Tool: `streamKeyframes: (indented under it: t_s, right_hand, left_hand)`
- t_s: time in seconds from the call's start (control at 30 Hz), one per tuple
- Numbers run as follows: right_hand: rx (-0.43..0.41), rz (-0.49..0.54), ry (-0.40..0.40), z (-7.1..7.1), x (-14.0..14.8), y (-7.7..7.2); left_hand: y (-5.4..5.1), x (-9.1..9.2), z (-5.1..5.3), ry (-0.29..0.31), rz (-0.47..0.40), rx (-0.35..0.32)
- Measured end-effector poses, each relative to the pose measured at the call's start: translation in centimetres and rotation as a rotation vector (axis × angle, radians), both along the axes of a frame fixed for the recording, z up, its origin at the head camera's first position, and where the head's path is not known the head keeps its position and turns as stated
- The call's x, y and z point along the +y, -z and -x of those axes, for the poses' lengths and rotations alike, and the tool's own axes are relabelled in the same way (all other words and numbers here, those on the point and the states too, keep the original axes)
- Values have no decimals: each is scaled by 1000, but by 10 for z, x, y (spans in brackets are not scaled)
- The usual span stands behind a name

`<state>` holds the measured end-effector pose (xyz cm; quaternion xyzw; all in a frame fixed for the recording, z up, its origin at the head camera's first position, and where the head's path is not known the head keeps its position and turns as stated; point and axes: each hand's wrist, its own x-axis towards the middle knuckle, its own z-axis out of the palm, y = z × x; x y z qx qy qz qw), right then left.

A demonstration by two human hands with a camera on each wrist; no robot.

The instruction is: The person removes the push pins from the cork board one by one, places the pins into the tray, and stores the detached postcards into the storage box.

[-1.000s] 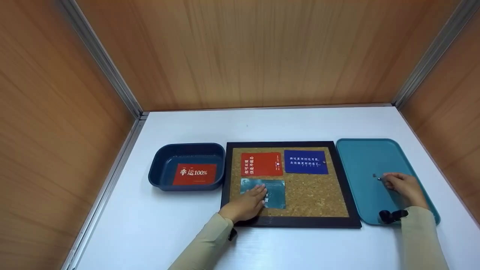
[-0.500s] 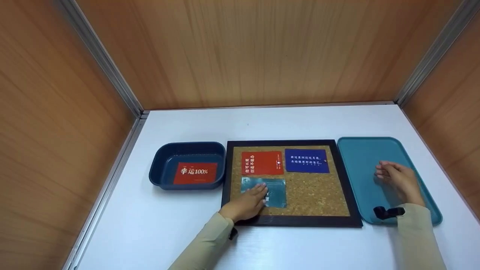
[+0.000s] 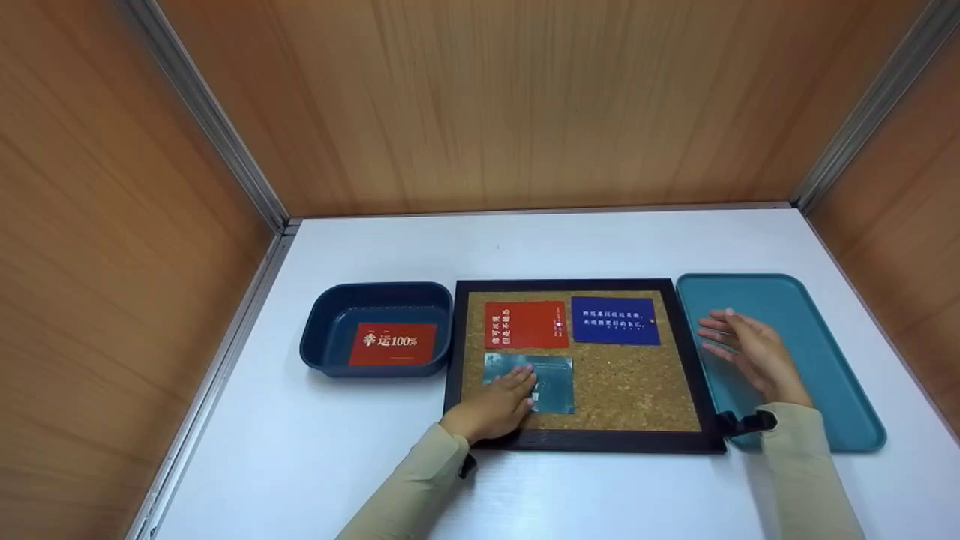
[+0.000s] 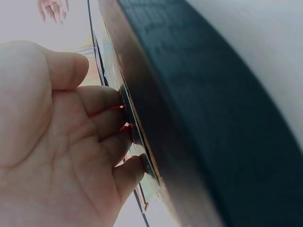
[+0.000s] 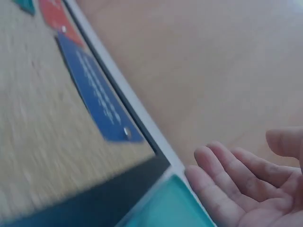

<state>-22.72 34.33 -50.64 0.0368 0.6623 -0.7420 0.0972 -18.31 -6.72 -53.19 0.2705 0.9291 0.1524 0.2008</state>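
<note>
Evidently to keep it from sliding, the left hand (image 3: 491, 405) rests its extended fingers on the teal card (image 3: 556, 386), at the corkboard's (image 3: 630, 390) near left. The right hand (image 3: 754, 356) hangs loosely spread above the teal tray (image 3: 814, 352), pinching nothing I can see. Beyond, a blue card (image 3: 615, 321) and a red card (image 3: 525, 326) each bear a pin (image 5: 127, 132), presumably fixing them; a deep bin (image 3: 319, 330) stands left, holding another red card (image 3: 394, 345).

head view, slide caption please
Left hand rests on a teal card on the corkboard; right hand over the tray.
</note>
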Motion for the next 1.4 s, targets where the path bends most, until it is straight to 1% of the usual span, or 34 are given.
streamKeyframes:
  t_s: [0.07, 0.2, 0.43, 0.57, 0.67, 0.8, 1.07, 1.17, 1.4]
  right_hand:
    - [-6, 1, -26, 2, -9, 1]
    - [-50, -7, -63, 5, -29, 6]
    - [-122, 39, -120, 8, -68, 19]
    - [-156, 11, -145, 8, -88, 26]
    - [-174, 20, -169, 8, -100, 29]
    - [-187, 46, -217, 7, -114, 34]
    - [-215, 72, -265, 3, -135, 43]
    - [-222, 82, -268, 2, -141, 46]
    - [-202, 106, -312, 0, -147, 48]
  left_hand:
    - [0, 0, 0, 1, -4, -2]
    - [1, -1, 0, -2, -6, -10]
    - [2, -1, 0, -8, -2, -15]
    - [2, -1, 1, -4, -6, -12]
    - [3, -1, 1, -6, -11, -14]
    - [3, -1, 2, -6, -9, -20]
    - [1, 0, 1, -9, 4, -51]
    - [0, 0, 0, -16, 8, -50]
    - [1, 0, 1, -22, 16, -32]
